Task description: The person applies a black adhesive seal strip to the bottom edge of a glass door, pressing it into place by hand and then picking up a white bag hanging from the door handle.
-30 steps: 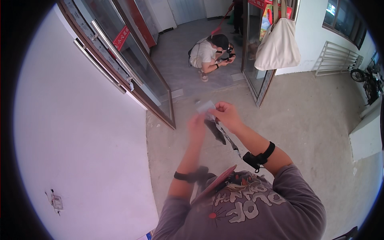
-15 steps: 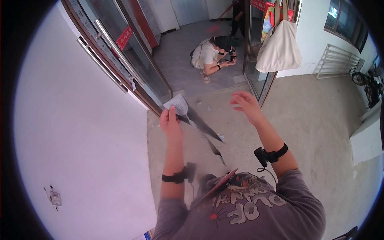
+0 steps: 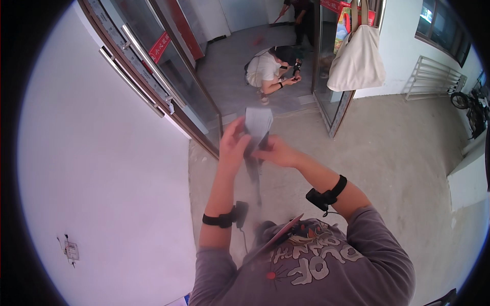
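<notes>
Both hands are raised in front of my chest around a white printed paper piece [image 3: 259, 121], which stands upright above the fingers. Dark, thin strips [image 3: 253, 171] hang below it, blurred by motion; I cannot make out their kind. My left hand [image 3: 234, 144] is closed at the paper's left side, with the thumb across its lower part. From the right, my right hand [image 3: 276, 151] pinches the lower part where the paper meets the dark strips. The fingers partly hide that spot.
A glass door [image 3: 168, 66] with long metal handles stands open ahead on the left. A beige tote bag [image 3: 357, 64] hangs on the right door. Beyond, a person [image 3: 273, 69] squats and another stands. A metal rack [image 3: 434, 76] leans by the right wall, near a motorcycle [image 3: 474, 109].
My right hand has come in leftward and taken hold of the lower part of the paper piece. My left hand has moved right and up a little, turning the paper upright.
</notes>
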### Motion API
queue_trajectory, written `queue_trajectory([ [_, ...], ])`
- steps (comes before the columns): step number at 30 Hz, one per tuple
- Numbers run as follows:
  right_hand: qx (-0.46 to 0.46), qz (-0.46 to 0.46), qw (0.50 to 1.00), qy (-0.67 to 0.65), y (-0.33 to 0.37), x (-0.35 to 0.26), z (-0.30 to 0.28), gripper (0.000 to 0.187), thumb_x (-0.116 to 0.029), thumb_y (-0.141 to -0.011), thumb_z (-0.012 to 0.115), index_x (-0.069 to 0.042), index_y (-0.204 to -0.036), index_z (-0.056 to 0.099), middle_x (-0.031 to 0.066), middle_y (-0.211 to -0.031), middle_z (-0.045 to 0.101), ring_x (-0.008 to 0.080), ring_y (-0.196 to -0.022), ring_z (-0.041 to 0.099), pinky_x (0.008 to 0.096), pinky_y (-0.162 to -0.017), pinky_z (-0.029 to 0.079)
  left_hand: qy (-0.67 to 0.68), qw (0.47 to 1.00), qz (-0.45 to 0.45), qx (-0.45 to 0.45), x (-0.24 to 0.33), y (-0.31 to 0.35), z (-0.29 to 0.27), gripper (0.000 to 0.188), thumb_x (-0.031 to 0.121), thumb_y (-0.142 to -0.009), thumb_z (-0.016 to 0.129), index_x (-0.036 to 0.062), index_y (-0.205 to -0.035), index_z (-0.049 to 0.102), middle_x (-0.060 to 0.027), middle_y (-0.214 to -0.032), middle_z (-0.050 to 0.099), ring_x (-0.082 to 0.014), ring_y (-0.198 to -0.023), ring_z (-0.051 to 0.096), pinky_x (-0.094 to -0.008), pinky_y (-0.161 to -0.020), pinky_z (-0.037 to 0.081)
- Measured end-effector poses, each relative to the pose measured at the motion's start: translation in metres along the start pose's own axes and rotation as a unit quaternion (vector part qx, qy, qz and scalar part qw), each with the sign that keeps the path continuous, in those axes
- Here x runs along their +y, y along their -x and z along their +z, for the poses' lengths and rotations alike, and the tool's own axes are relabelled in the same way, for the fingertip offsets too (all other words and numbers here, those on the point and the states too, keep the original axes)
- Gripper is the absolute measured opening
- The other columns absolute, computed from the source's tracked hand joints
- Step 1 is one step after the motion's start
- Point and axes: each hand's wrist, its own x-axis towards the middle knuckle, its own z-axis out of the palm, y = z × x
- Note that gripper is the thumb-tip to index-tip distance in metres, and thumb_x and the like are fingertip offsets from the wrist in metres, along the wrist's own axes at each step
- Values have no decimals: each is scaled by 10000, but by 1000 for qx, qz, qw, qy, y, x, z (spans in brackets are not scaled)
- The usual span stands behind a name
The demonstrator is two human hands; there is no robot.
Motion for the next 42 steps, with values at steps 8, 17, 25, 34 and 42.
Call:
queue_trajectory([
  [8, 107, -17, 994, 7, -14, 9, -22, 95, -85, -750, 572, -16, -803, 534, 16, -699, 553, 70, -620, 522, 215, -541, 428, 43, 958, -234, -161, -38, 51, 6, 499, 93, -732, 566, -23, -1154, 327, -108, -1034, 499, -179, -944, 491, -279, -815, 380],
  [17, 210, -38, 976, 41, -26, 34, -47, 110, -99, -739, 597, -28, -791, 530, -9, -686, 543, 48, -595, 498, 188, -503, 389, -144, 972, -184, -18, -93, 71, 24, 416, -10, -701, 579, 4, -1062, 374, -64, -955, 499, -129, -880, 488, -249, -765, 394],
  [25, 230, -9, 969, 86, -26, 56, -70, 176, -78, -739, 590, -34, -895, 522, 0, -775, 557, 63, -673, 512, 199, -577, 409, -34, 982, -187, -14, -92, 62, 25, 359, 77, -729, 593, 7, -1040, 429, -86, -922, 529, -149, -838, 514, -262, -732, 410],
  [34, 146, -59, 985, -71, -10, 48, -51, 234, 5, -728, 547, -26, -954, 496, 20, -825, 556, 99, -736, 522, 232, -643, 423, 13, 973, -229, 23, -88, 63, 27, 361, 67, -732, 586, 15, -1047, 418, -83, -887, 549, -133, -789, 528, -251, -688, 425],
  [42, 172, -146, 964, 143, -4, 53, -56, 171, 87, -677, 520, -23, -782, 598, 68, -923, 559, 144, -763, 529, 243, -684, 421, 112, 948, -295, 29, -60, 59, 39, 281, 14, -792, 462, 27, -1067, 408, -81, -896, 566, -132, -815, 537, -235, -699, 423],
])
